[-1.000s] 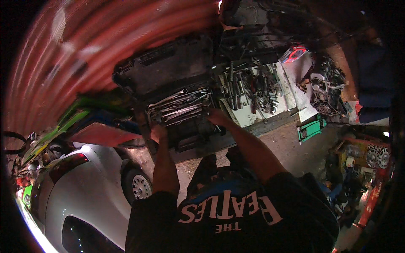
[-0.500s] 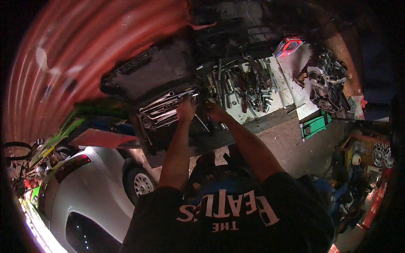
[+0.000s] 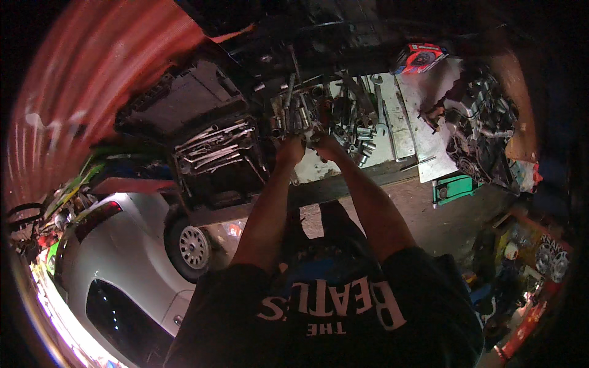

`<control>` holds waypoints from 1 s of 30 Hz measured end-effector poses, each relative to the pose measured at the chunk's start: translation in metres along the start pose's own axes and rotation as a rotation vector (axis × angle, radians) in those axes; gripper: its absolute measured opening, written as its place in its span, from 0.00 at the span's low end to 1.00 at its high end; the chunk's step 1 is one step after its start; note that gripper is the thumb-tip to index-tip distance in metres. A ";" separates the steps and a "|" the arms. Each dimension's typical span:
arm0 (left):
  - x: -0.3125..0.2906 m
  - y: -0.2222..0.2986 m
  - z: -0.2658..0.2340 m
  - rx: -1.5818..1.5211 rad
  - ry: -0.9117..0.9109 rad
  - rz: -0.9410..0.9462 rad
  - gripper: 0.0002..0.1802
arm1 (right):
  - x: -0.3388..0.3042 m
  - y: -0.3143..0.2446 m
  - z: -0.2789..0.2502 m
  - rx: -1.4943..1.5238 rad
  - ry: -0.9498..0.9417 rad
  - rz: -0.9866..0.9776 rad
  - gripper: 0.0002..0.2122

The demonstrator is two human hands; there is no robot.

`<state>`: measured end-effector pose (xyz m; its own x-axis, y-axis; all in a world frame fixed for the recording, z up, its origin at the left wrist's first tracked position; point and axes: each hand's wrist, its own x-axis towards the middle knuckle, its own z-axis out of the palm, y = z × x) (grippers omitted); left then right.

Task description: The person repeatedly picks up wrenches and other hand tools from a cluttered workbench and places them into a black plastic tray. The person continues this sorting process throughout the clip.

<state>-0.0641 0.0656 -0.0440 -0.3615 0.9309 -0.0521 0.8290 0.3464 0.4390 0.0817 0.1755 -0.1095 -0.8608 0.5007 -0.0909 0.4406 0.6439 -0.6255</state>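
Observation:
My left hand (image 3: 291, 151) and my right hand (image 3: 329, 148) are close together over the near part of a pale work board (image 3: 313, 168). Both have curled fingers around small metal pieces that I cannot make out. Just beyond lies a heap of loose sockets (image 3: 362, 144) and other metal tools, with a long combination wrench (image 3: 380, 110) to its right. Left of my hands, a black tool case (image 3: 224, 184) stands with its lid (image 3: 184, 104) raised. Several wrenches (image 3: 218, 150) lie side by side in its far part.
An oily engine assembly (image 3: 478, 122) sits at the right end of the bench, behind a green floor jack (image 3: 454, 189). A red and blue box (image 3: 422, 57) stands at the back. A pale car (image 3: 123, 245) is at the lower left, near a red corrugated wall (image 3: 104, 80).
Both hands have moved right, from the tool case's edge to the board with the loose sockets. The wrenches in the case are now uncovered. My view has shifted a little to the right.

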 end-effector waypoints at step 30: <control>0.045 0.079 -0.047 -0.219 -0.061 -0.150 0.19 | 0.035 0.007 -0.058 -0.037 0.084 0.255 0.10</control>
<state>-0.0354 0.1295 0.0301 -0.4414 0.8785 -0.1828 0.6534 0.4543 0.6055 0.0692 0.2308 -0.0721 -0.6977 0.6944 -0.1761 0.6506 0.5112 -0.5616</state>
